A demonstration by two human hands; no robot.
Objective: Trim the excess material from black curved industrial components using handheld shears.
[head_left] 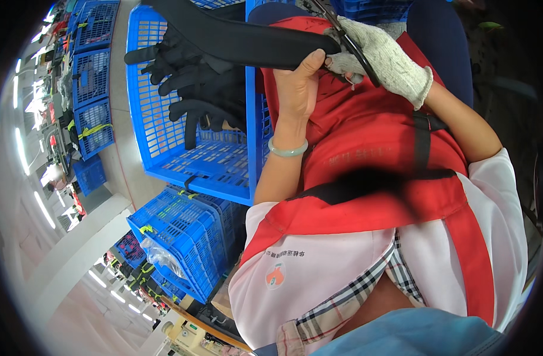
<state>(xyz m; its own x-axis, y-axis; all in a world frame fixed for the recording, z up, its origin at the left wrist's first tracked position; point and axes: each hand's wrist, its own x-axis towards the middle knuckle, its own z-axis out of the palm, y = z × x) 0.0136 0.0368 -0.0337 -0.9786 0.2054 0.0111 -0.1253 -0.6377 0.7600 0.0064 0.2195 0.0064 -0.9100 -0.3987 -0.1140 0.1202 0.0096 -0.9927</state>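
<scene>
Held piece (271,46): solid matt black
Piled pieces (209,92): the same black throughout
Tool (366,68): glossy black
Glove (396,59): off-white knit, flecked with grey
Bangle (289,152): pale milky green
Apron (366,133): bright red — scattered with dark specks over the lap
Strap (422,145): black
Shirt (319,261): white, tinged faintly pink
Emblem (275,276): orange-red
Collar (337,296): plaid — beige crossed with black, white and red
Cloth at the lower edge (408,335): light blue
Trousers (446,41): dark navy
Near crate (194,183): vivid blue, patterned by a grid of openings
Stacked crates (191,237): matching blue
Crate ties (93,130): neon yellow-green
Floor (122,83): grey
</scene>
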